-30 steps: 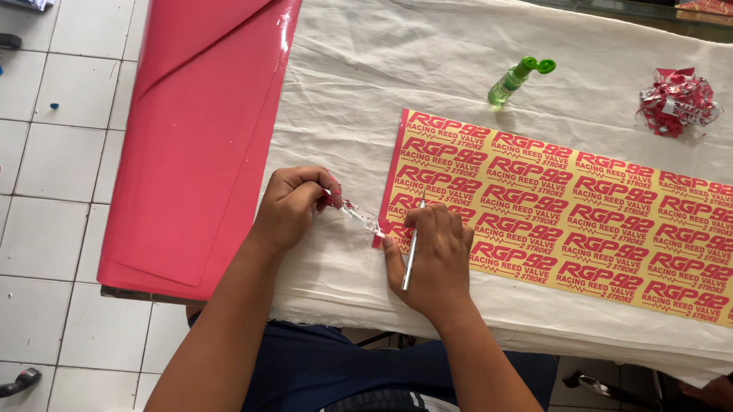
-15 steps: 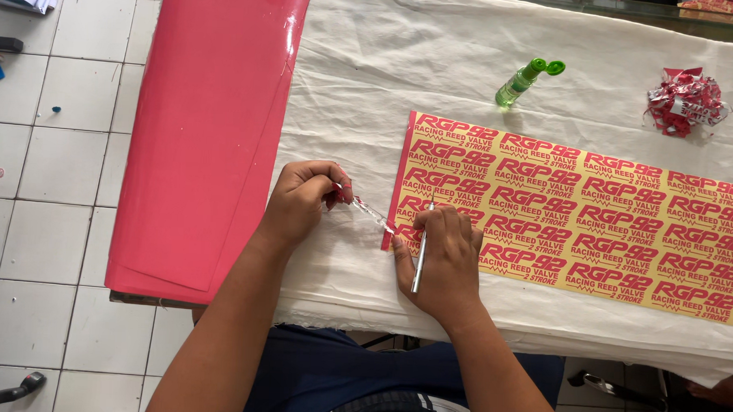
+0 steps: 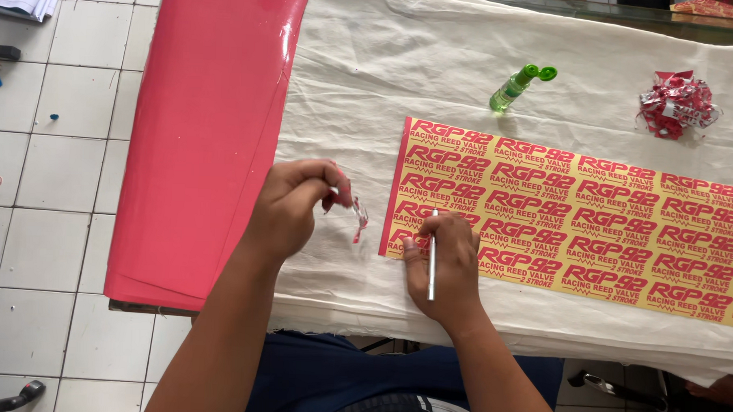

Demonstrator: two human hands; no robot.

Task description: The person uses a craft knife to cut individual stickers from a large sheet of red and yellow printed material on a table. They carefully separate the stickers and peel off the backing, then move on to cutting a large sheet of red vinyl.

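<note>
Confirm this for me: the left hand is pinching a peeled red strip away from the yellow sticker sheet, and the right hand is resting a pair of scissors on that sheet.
Not quite. In the head view the right hand holds a thin silver blade-like tool, not scissors, on the yellow sticker sheet. The left hand is indeed pinching a peeled red strip away from it.

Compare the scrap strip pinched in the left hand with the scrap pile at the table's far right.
The strip is one thin curl dangling from the left hand; the scrap pile is a crumpled heap lying untouched on the cloth. Both are red and silvery.
</note>
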